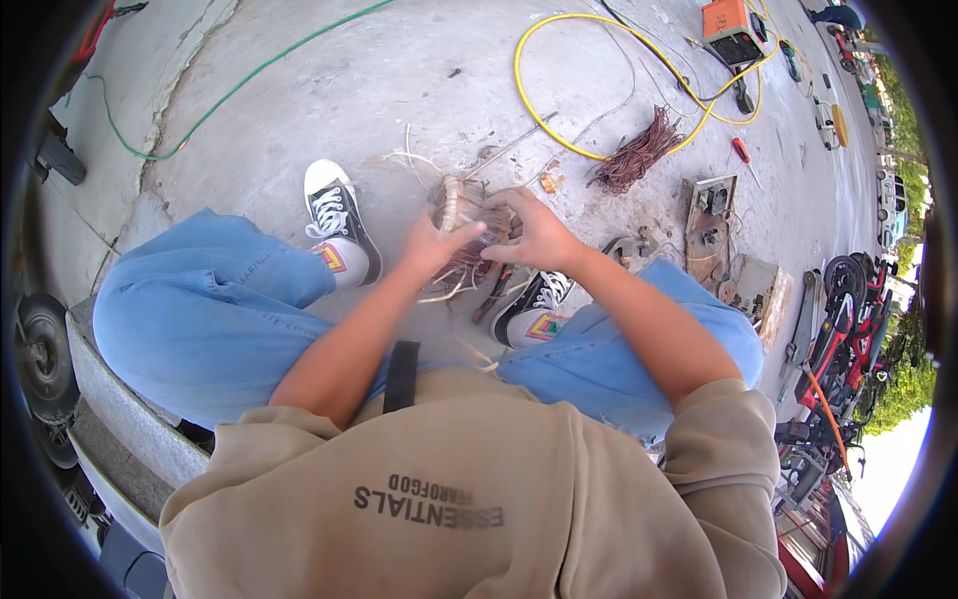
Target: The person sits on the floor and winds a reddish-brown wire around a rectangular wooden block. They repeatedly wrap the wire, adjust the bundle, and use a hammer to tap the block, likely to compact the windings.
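Observation:
Between my feet I hold a wire-wound coil part (452, 207), which looks like a motor stator. A pale, ribbed band runs along its left side, and reddish-brown wires show below. My left hand (431, 243) grips that banded side, thumb laid across toward the middle. On the opposite side my right hand (542, 232) curves its fingers over the windings. Motion blur and my fingers hide much of the part's middle. Loose pale wires (411, 158) stick out beyond it. A dark hand tool (493, 294) lies beside my right shoe.
A dark red wire bundle (639, 155) lies ahead right, near a yellow hose (521, 75) and a red screwdriver (740, 151). An orange machine (733, 30) stands beyond. Opened metal parts (710, 225) sit at right. A green hose (269, 62) crosses the concrete at left.

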`<state>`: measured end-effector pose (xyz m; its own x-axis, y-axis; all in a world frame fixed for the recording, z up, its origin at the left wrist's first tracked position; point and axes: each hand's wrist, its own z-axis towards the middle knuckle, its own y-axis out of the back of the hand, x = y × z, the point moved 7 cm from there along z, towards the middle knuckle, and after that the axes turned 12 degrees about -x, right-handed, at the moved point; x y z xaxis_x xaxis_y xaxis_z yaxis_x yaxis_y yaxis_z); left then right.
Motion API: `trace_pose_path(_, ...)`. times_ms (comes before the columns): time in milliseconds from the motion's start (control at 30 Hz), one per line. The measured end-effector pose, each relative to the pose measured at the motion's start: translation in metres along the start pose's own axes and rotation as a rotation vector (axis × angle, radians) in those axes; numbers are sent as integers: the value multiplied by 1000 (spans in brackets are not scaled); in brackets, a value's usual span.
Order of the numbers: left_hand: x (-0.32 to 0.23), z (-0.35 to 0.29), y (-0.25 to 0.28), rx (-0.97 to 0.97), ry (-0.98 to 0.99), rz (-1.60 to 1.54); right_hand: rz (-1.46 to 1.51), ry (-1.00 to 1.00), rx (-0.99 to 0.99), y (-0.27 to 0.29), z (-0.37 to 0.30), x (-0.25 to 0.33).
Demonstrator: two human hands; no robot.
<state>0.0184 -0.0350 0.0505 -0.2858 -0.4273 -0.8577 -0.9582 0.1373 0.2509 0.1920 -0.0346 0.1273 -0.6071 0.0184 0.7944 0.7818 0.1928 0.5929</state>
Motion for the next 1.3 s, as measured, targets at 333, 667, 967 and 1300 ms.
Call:
trace_pose_path(333,-7,16,3,240,80,-153,-151,-123,-196,6,14,-12)
trace_pose_path(667,30,23,18,111,98,-28,-123,204,-21,-11,46,-1)
trace_pose_path(967,6,21,27,-14,4,179,-422,281,226,-9,39,51)
trace_pose_path(1300,-44,21,48,-14,-242,934,-405,260,92,-4,8,67)
